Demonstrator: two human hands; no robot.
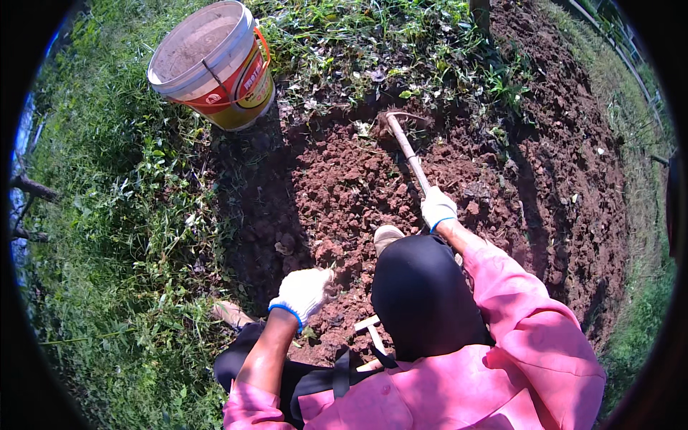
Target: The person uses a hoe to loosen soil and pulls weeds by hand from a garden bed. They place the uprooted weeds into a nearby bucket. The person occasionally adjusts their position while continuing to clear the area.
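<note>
In a white knit glove with a blue cuff, my right hand (439, 207) grips the wooden handle of a small hoe (411, 153). The hoe's head rests at the far edge of the loosened soil, partly covered by earth and roots. My left hand (303, 293), gloved the same way, is low over reddish-brown clods (344, 199). Its fingers are curled, and a thin wisp shows by the fingertips. Glare on the glove hides whether it holds anything.
A plastic bucket (258, 110) with a red and yellow label stands on the grass at upper left. My knee (424, 290) and beige shoe (387, 236) are close to the handle. Weeds (161, 215) border the soil on the left. A post (479, 13) rises at the top.
</note>
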